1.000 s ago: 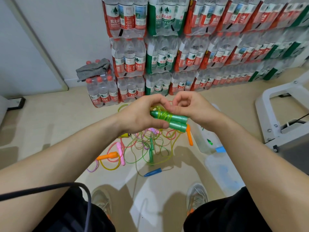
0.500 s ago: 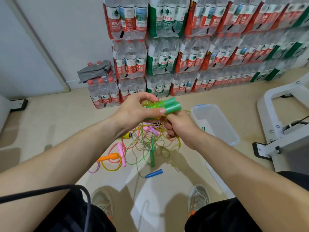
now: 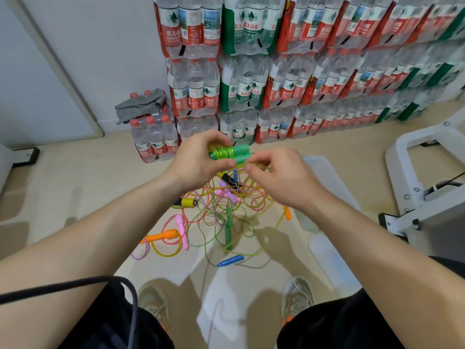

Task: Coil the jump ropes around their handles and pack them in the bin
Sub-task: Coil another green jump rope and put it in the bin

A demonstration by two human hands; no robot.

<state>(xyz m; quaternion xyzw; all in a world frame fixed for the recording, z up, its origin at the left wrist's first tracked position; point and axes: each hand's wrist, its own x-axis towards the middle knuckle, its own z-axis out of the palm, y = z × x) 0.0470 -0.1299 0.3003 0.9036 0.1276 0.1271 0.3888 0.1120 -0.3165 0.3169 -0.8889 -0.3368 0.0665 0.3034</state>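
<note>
Green rope [image 3: 221, 154]: most of it is coiled round its paired handles [image 3: 241, 152], and the bundle is held in the air above the pile [image 3: 219, 212].

Left hand [image 3: 196, 165] grips the bundle, fingers curled round the coils. Right hand [image 3: 281, 180], at 3 o'clock of the bundle, pinches the loose strand between thumb and forefinger.

We judge this rope nearly wound. The last turns and securing the end remain, then the drop into the bin [image 3: 327, 170].

The bin sits on the floor [image 3: 75, 185] at 3 o'clock of the pile, half hidden behind the right hand. We see no rope in the part that shows.

The pile is a tangle. We pick out an orange handle [image 3: 163, 235] at 8 o'clock, a pink one [image 3: 182, 230] beside it, a blue one [image 3: 230, 260] at 6 o'clock and a yellow-black one [image 3: 187, 202] at 9 o'clock. Several ropes lie uncoiled there.

We put the task at an early stage, with most of the coiling and all visible packing left.
</note>
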